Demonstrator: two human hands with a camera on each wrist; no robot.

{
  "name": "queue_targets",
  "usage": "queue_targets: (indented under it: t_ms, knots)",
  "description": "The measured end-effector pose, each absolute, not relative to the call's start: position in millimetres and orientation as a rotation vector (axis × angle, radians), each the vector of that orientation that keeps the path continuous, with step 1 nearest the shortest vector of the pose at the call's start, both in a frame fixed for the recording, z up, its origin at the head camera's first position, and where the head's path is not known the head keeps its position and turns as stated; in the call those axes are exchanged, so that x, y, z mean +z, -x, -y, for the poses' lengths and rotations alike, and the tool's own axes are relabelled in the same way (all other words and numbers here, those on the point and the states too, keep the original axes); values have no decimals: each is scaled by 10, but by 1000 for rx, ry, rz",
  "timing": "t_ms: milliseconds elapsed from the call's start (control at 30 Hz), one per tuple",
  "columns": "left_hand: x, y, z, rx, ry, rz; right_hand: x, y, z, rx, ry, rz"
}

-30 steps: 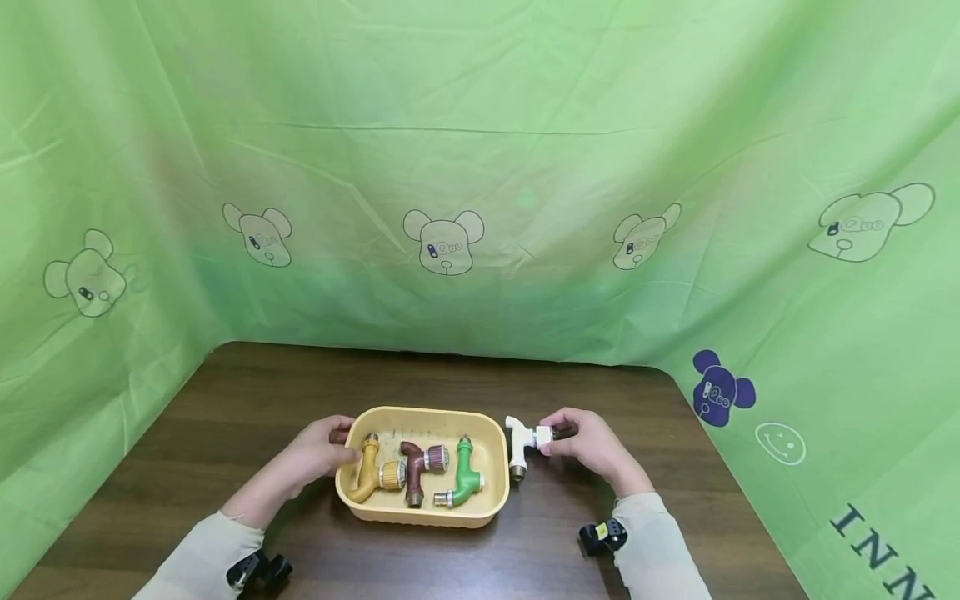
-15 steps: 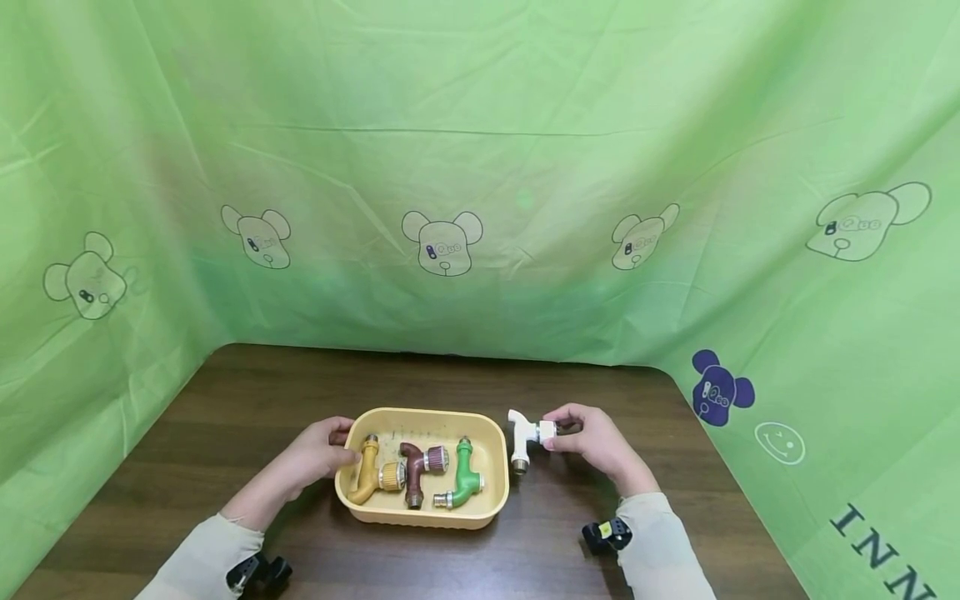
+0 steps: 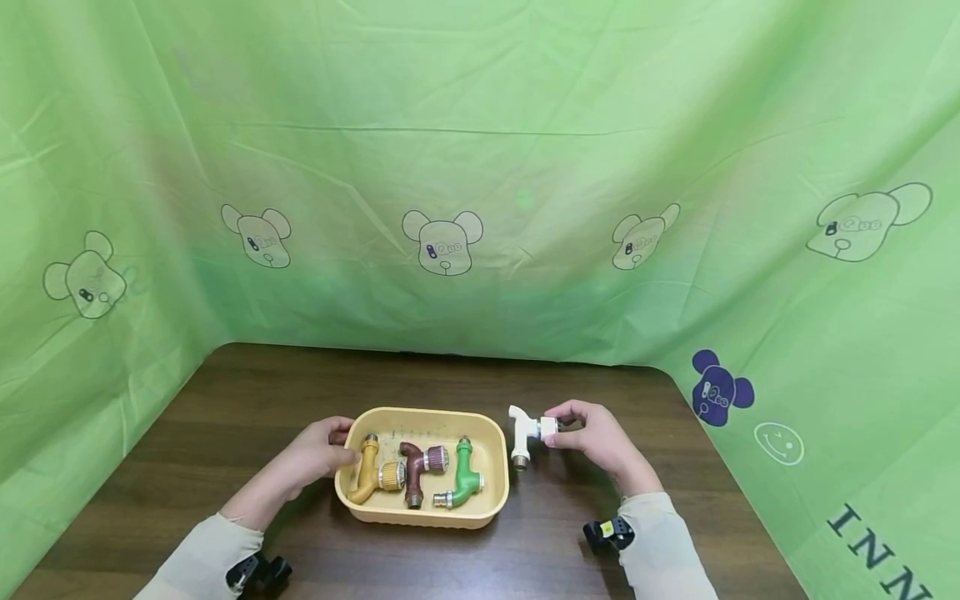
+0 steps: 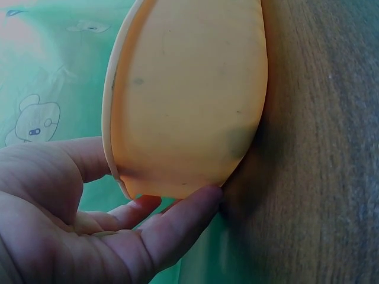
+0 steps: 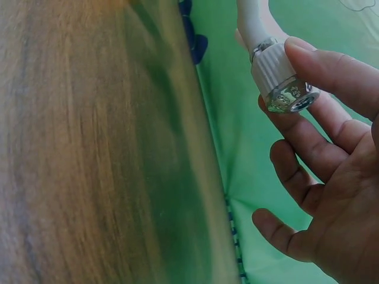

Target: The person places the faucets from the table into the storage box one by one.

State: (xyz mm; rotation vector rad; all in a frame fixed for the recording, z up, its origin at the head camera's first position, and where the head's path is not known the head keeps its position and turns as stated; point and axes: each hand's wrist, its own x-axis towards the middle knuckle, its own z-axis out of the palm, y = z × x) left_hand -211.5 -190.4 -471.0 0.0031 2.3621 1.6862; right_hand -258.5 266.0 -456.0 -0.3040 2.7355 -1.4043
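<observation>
My right hand (image 3: 596, 437) pinches a white faucet (image 3: 522, 433) by its ribbed knob, just right of the yellow plastic basin (image 3: 420, 515). In the right wrist view the thumb and fingers sit on either side of that white knob (image 5: 274, 70), whose end cap is chrome. At the basin's left end, my left hand (image 3: 318, 450) grips the rim, thumb over the edge and fingers against the outer wall (image 4: 189, 118). Inside the basin lie a yellow faucet (image 3: 367, 472), a dark red faucet (image 3: 414, 475) and a green faucet (image 3: 467, 475).
A brown wooden table (image 3: 292, 371) carries the basin. Green cloth (image 3: 450, 167) with printed bear heads hangs behind it and along both sides. Black cameras are strapped to both wrists, the left camera (image 3: 258, 573) low over the table.
The white faucet has risen slightly and shifted a little right and away in my right hand, with its knob now showing between the fingers. My left hand and the basin stay put.
</observation>
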Motion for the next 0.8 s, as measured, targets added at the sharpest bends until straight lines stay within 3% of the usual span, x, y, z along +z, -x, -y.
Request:
queue_targets:
  t_ms: [800]
  knots:
    - [-4707, 2116, 1904, 1703, 8, -2343, -4386, 2518, -2581, -1408, 340, -2771]
